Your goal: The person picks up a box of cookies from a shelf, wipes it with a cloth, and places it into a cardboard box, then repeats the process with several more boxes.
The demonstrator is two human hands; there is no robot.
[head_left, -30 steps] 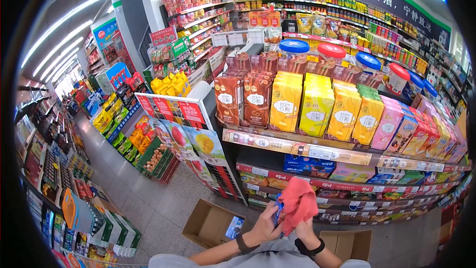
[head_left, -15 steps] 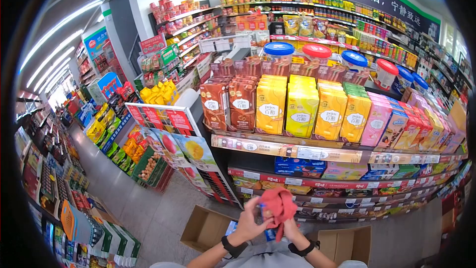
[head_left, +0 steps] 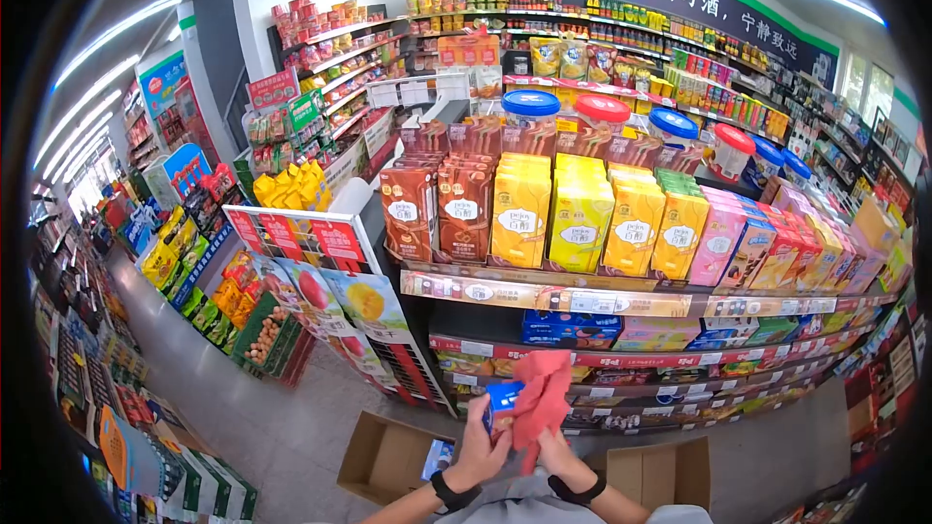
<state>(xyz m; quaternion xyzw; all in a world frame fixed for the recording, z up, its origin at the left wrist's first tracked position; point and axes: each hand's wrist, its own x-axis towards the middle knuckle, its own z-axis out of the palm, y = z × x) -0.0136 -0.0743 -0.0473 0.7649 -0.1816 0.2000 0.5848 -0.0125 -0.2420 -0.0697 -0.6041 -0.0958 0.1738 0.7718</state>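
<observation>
My left hand [head_left: 478, 444] is wrapped round a small blue box [head_left: 504, 402] at the lower middle, in front of the shelves. A red cloth [head_left: 542, 398] lies against the right side of the box and hangs down. My right hand [head_left: 561, 453] grips the lower part of this cloth, just right of my left hand. Both wrists wear black bands.
An open cardboard box [head_left: 381, 456] with a blue pack [head_left: 438, 459] inside stands on the floor at lower left. Another open carton [head_left: 660, 475] stands at lower right. Ahead is a shelf edge [head_left: 544, 293] below rows of snack boxes. A green egg crate [head_left: 274, 342] sits at left.
The blue box now shows more beside the cloth, which has shifted right and opened out. My right hand has moved slightly left and down. The whole view has shifted a little.
</observation>
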